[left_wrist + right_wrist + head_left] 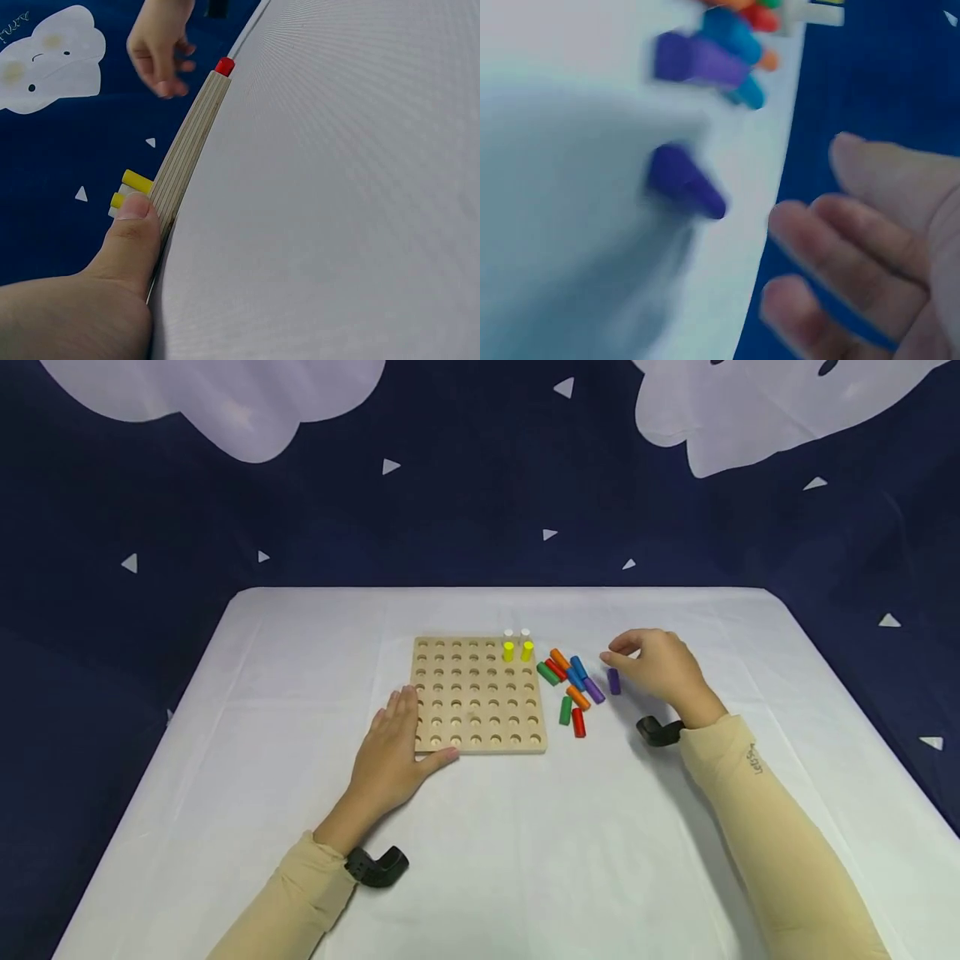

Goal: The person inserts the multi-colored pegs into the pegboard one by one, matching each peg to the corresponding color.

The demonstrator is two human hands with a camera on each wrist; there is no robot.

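Right of centre in the frame, the stray purple peg (pixel 614 682) lay just below-left of the right hand (pixel 662 667), long axis roughly up-down. That hand was way nearer, fingers loose, holding nothing; the left hand (pixel 387 758) lay straight-fingered against the board (pixel 495 749).

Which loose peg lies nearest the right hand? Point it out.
The lone purple peg, set apart below the right hand; the other purple peg lies beside a blue peg.

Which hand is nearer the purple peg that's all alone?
Right. The right hand hovers close to the lone purple peg, without touching; the left hand is farther, at the left edge of the wooden board.
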